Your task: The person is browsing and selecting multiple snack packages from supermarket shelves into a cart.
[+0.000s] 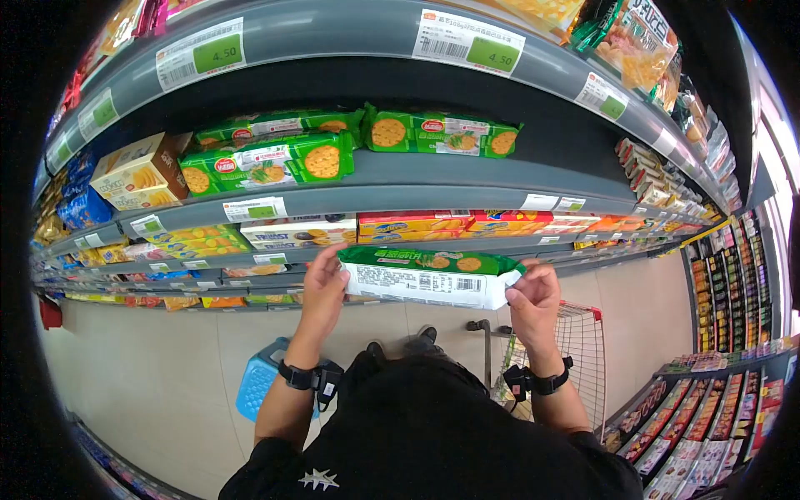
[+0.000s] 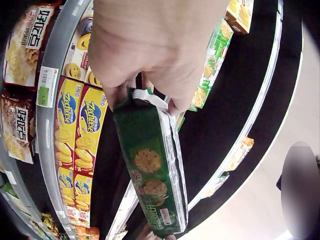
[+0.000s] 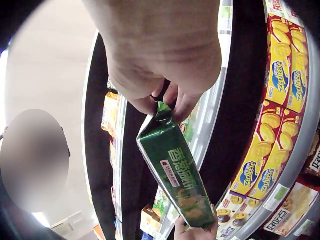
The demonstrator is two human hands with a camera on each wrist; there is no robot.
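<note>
A long green and white packet of crackers (image 1: 425, 285) is held level between both hands, in front of the shelves. Its white back, with small print and a barcode, faces up toward the head camera. My left hand (image 1: 325, 283) pinches the left end of the packet; the left wrist view shows thumb and fingers on the crimped wrapper end (image 2: 145, 95). At the other end, my right hand (image 1: 534, 296) pinches the green crimped tip (image 3: 163, 111). Similar green cracker packets (image 1: 267, 164) lie on the shelf just beyond, with another packet (image 1: 442, 136) to their right.
Beige boxes (image 1: 142, 172) stand left of the green packets. Red and yellow cracker boxes (image 1: 412, 225) fill the shelf below. A blue stool (image 1: 260, 379) is on the floor at left, and a wire shopping cart (image 1: 581, 350) stands at right. Price labels line the shelf edge (image 1: 467, 200).
</note>
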